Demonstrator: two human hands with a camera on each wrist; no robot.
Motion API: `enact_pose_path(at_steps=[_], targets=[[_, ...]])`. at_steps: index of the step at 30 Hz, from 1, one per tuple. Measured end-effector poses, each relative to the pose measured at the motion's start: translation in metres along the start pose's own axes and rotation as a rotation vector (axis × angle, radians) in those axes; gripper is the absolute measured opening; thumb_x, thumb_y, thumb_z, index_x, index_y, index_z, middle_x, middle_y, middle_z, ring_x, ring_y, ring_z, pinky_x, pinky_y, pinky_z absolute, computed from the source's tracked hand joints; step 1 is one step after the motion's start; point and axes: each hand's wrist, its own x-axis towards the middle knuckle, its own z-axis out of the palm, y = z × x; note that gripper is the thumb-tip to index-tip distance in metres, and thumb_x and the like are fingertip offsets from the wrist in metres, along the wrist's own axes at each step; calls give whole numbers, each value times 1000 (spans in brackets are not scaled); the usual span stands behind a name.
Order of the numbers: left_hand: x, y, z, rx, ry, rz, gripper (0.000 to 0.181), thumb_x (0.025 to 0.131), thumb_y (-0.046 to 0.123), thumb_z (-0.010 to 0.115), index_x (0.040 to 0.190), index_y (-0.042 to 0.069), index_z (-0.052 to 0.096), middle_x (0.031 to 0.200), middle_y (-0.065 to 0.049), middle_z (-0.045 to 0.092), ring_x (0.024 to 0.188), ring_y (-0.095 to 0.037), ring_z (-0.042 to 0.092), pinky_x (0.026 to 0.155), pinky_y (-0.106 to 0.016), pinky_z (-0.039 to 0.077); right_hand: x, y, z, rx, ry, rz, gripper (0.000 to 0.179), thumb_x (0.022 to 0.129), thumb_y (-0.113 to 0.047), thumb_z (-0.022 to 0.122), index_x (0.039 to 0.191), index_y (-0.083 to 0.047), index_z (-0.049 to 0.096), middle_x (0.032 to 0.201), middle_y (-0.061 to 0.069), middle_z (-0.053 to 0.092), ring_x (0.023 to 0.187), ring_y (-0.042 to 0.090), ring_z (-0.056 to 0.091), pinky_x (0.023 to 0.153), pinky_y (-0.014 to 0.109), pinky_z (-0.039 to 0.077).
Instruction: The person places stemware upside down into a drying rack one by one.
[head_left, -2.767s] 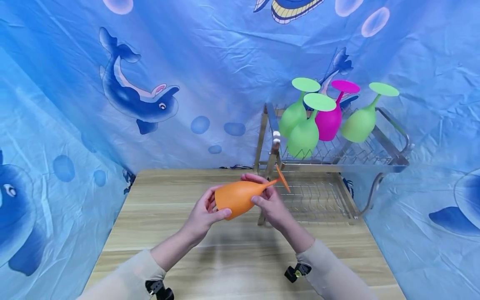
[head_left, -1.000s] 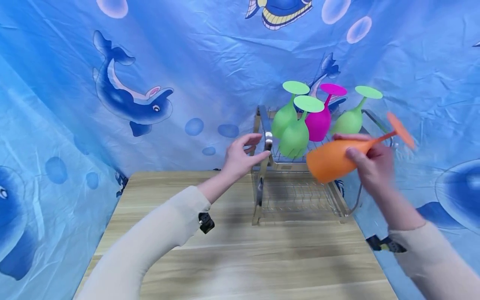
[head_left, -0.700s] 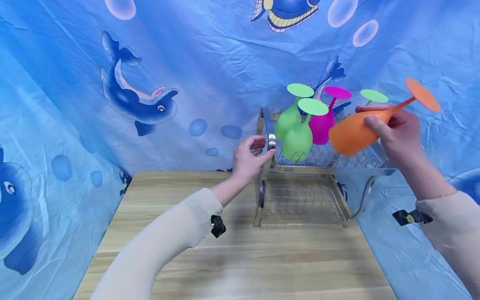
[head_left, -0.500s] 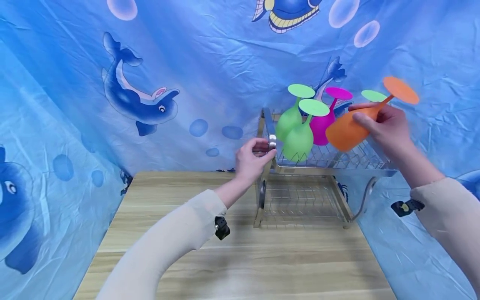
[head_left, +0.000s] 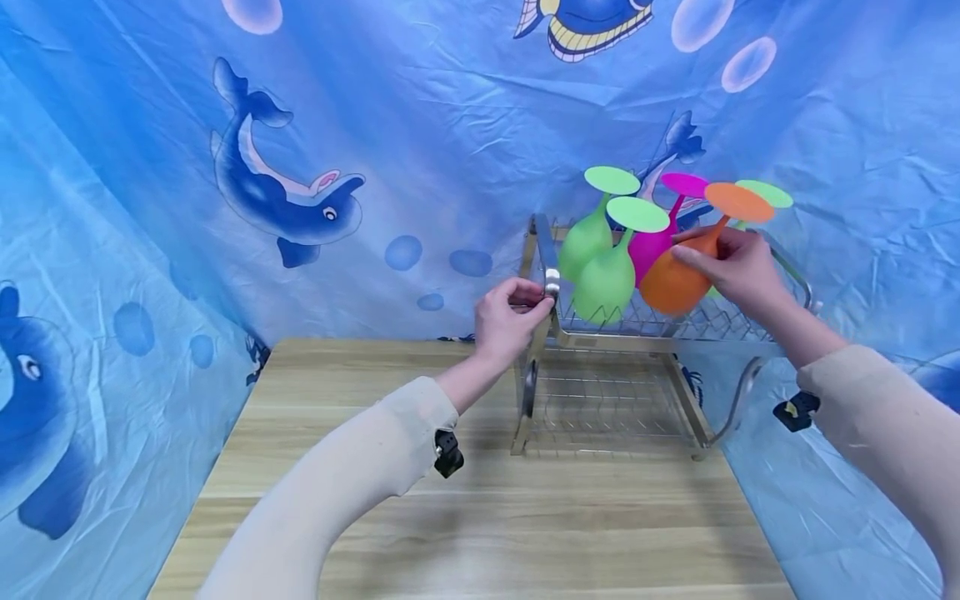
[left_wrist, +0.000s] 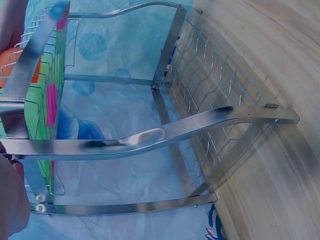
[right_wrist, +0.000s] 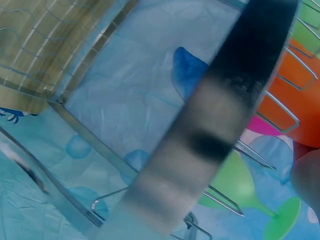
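In the head view my right hand (head_left: 753,271) grips an orange wine goblet (head_left: 671,279) near its stem. The goblet is upside down, foot up and bowl low at the upper tier of a two-tier metal dish rack (head_left: 622,342). My left hand (head_left: 504,327) pinches the rack's left upright between thumb and fingers. Inverted beside the orange goblet stand a front green goblet (head_left: 602,287), a back green goblet (head_left: 585,246) and a magenta goblet (head_left: 648,250). Another green goblet (head_left: 772,193) is mostly hidden behind my right hand. The right wrist view shows the orange bowl (right_wrist: 295,95) against the wire prongs.
The rack stands at the back right of a wooden table (head_left: 360,400). Its lower wire tier (head_left: 607,408) sits below the goblets. A blue curtain (head_left: 420,150) printed with dolphins encloses the back and sides. A curved metal side rail (head_left: 738,400) extends at the rack's right.
Both hands first held the orange goblet; the left then moved to the rack's upright. My right hand carried the goblet rightward over the rack, turned it foot up and lowered it beside the others.
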Motion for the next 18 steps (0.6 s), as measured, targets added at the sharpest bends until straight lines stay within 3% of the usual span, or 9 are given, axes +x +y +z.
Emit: enact_pose_path(at_steps=[11, 15, 18], targets=[[0, -1, 3, 6, -9, 1, 19, 91, 8, 85, 106, 2, 75, 102, -13, 78, 90, -22, 76, 81, -22, 63, 4, 22, 14, 27, -54, -123, 42, 100, -30, 78, 132, -3, 70, 107, -19, 72, 99, 6, 65, 75, 13, 57], [1, -2, 3, 14, -1, 10, 18, 92, 8, 85, 105, 2, 75, 101, -12, 79, 89, -21, 76, 81, -22, 63, 5, 22, 17, 36, -57, -126, 44, 100, -31, 77, 134, -3, 69, 119, -2, 74, 102, 5, 65, 77, 12, 56], [1, -3, 2, 21, 1, 14, 17, 92, 9, 85, 105, 2, 76, 100, -11, 79, 88, -20, 76, 80, -22, 63, 4, 21, 19, 42, -59, -120, 45, 100, -32, 77, 134, -4, 69, 124, 4, 72, 104, 6, 65, 79, 12, 56]])
